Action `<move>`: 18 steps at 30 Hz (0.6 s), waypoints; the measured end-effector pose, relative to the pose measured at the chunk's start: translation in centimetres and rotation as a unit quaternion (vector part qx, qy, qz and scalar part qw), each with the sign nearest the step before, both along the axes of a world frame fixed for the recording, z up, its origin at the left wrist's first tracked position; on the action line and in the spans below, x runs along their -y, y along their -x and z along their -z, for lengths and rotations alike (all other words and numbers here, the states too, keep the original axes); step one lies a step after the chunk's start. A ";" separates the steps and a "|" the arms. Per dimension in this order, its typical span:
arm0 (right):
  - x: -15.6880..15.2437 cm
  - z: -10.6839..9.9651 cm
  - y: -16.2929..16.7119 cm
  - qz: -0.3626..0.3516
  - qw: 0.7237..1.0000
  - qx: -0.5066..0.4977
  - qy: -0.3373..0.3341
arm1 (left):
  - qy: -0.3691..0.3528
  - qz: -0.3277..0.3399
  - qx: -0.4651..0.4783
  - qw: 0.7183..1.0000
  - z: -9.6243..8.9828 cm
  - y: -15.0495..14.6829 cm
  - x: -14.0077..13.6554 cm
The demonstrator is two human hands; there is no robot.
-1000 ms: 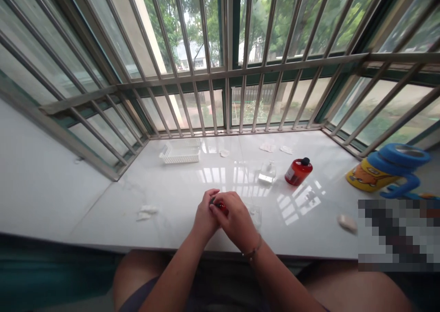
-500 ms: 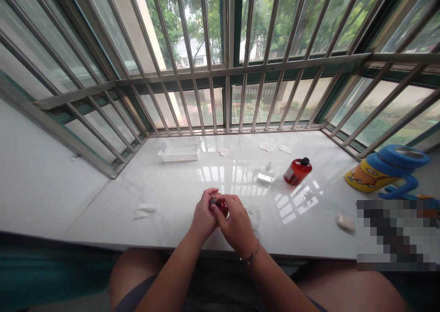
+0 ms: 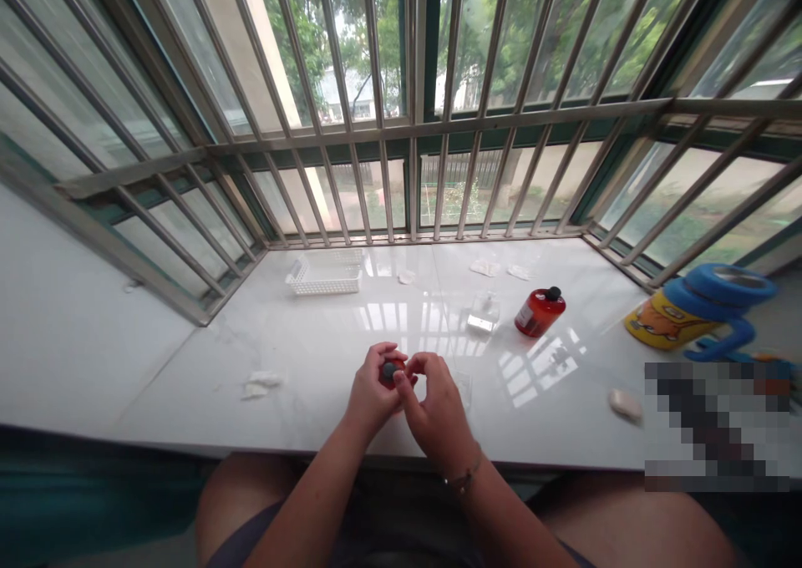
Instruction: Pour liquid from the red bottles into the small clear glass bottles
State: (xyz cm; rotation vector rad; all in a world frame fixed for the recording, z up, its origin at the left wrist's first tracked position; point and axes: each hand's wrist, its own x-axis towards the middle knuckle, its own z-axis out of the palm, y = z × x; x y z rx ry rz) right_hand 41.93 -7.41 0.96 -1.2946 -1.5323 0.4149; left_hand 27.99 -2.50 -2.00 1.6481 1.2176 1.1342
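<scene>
Low over the front of the white counter, my left hand (image 3: 368, 397) is wrapped round a small red bottle with a black cap (image 3: 391, 371). The cap points up toward me, and most of the bottle's body is hidden by fingers. My right hand (image 3: 439, 409) is at the bottle's right side, thumb and fingertips pinched together close to it. Whatever may be between those fingertips is too small to make out. Partly behind the right hand lies a clear plastic container (image 3: 464, 388).
A larger red bottle (image 3: 539, 313) and a clear bottle (image 3: 482, 316) stand beyond my hands. At the back left is a white basket (image 3: 326, 280). Crumpled tissue (image 3: 260, 384), a beige oblong object (image 3: 625, 405) and a blue-yellow mug (image 3: 682, 309) lie around. Window bars edge the counter.
My right hand has shifted slightly right, its fingertips moving off the bottle's top to its side. More of the black cap shows now. My left hand keeps hold of the bottle.
</scene>
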 end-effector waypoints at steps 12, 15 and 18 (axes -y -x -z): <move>0.3 -0.2 0.2 -0.018 0.999 -0.016 0.027 | -0.002 0.000 -0.008 1.000 0.0 0.2 0.1; 0.5 -0.4 0.5 -0.056 0.998 -0.008 0.025 | 0.000 -0.005 -0.016 1.000 -0.4 0.2 0.2; 0.6 -0.2 0.7 -0.047 0.999 0.009 0.022 | 0.004 -0.005 -0.011 1.000 -0.6 0.1 0.3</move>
